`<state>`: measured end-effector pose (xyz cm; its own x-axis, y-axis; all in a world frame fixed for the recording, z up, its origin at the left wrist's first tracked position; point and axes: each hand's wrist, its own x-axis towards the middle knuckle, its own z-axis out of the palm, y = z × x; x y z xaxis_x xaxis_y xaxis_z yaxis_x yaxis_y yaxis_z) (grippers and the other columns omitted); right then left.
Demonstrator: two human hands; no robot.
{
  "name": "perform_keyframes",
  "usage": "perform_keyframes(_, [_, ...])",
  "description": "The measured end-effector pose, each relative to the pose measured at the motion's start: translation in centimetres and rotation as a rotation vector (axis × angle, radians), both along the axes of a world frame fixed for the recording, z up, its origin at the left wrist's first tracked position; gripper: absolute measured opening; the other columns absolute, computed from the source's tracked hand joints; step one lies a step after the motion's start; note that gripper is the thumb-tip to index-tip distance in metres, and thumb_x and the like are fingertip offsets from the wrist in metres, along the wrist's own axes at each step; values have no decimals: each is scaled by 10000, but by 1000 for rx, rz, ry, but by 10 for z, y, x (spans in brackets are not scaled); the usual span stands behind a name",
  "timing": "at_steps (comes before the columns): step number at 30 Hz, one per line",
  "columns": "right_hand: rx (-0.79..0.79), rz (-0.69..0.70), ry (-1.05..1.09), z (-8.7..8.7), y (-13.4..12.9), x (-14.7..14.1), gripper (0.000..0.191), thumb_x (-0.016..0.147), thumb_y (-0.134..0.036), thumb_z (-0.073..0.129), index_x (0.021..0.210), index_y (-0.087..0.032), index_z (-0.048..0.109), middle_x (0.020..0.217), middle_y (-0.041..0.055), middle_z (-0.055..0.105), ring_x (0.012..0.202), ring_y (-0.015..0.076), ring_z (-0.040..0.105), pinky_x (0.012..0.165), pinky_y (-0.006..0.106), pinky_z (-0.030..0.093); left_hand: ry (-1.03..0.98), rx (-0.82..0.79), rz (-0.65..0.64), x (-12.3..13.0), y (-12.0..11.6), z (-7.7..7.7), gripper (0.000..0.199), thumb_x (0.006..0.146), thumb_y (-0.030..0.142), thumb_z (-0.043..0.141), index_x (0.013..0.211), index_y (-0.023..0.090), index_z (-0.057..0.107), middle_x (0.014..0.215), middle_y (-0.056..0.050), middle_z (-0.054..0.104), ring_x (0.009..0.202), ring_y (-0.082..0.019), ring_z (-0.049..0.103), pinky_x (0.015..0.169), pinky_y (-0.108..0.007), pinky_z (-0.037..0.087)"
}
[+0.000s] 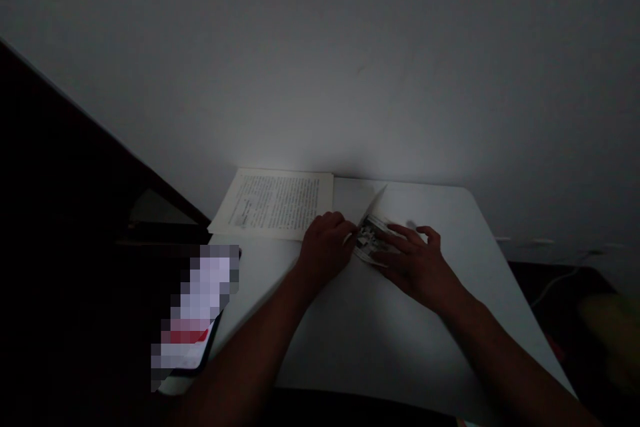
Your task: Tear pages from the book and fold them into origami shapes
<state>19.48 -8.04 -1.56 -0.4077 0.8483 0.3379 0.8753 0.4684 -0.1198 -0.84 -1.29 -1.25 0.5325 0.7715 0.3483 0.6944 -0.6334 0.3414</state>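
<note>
A small folded sheet of printed paper (369, 235) lies on the white table, with one flap standing up at a slant. Dark pictures and some print show on its inner face. My left hand (327, 250) is closed, its fingers pinching the sheet's left side at the foot of the raised flap. From the right, my right hand (420, 267) reaches over the sheet with its fingers apart, the fingertips resting on the paper's right part. Behind my left hand, a larger stack of printed pages (280, 203) lies flat near the wall.
The white table (360, 333) stands against a grey wall (350, 67). A phone (200, 313) with a lit, blurred-out screen lies at the table's left edge. Dark furniture fills the left side. To the right of the table, a pale cable (563, 275) hangs by the wall. The light is dim.
</note>
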Motion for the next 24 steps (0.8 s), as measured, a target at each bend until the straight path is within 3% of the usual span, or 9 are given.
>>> perform_keyframes(5, [-9,87,79,2,2,0,153,848,-312,597,966,-314,694,1080,20,693,1012,237,596,940,487,272,227,-54,-42,2,-9,1,176,849,188,500,833,194,675,787,-55,582,778,-201,540,725,-336,410])
perform_keyframes(11, [-32,248,210,-1,6,-2,102,856,-295,589,899,-259,675,813,-7,719,755,164,624,845,397,389,253,-72,-96,1,-6,0,207,852,193,497,911,218,694,814,-62,570,804,-202,534,724,-340,410])
perform_keyframes(18, [-112,59,376,-7,7,3,174,879,-324,539,815,-202,645,773,43,662,736,178,591,719,349,458,207,-91,-146,-3,-6,2,275,854,157,463,1004,233,680,901,-63,567,873,-198,522,774,-346,405])
perform_keyframes(24, [-140,-58,486,-8,11,4,286,889,-370,504,665,-201,561,771,50,627,726,169,577,666,305,471,189,-82,-188,-2,-8,5,235,795,202,541,993,200,668,980,-61,572,932,-213,512,825,-372,405])
